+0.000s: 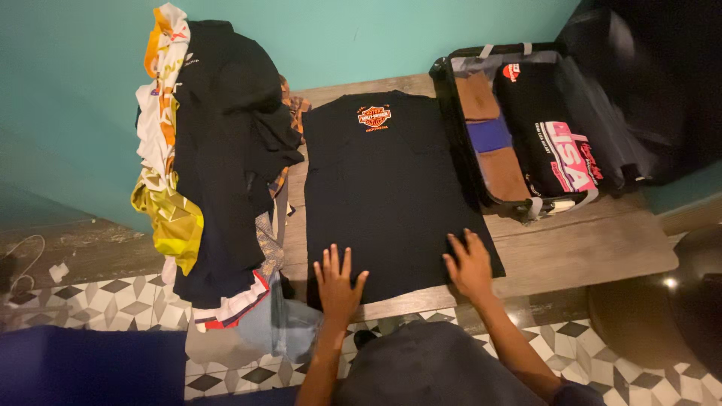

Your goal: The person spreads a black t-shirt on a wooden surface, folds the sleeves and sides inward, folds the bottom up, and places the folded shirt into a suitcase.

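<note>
Black cotton fills the middle of the head view: a dark T-shirt [391, 195] lies flat on the wooden surface [594, 252], folded into a tall rectangle that runs from the upper centre of the frame down to its lower centre. A small orange and white emblem sits near its top edge. Both hands rest on the lower edge of the cloth. The left hand [337, 282] is at the lower left corner of the shirt, palm down with its fingers [335, 259] spread apart and holding nothing. The right hand [470, 265] presses the lower right part, fingers likewise apart and flat, gripping nothing.

To do this smoothing well, I judge that the palms should stay flat and slide outward with even pressure, so the side edges stay straight and no crease is trapped under the fold. The cloth looks soft and thin, so it would bunch if pushed unevenly from one side.

Left of the shirt, a heap of clothes [218, 158] leans against the teal wall [75, 90], black pieces over yellow, white and orange ones. At the upper right an open suitcase [526, 120] holds folded garments, one black with pink and white print, others brown and blue. Patterned floor tiles [113, 297] show along the lower part of the frame.
</note>
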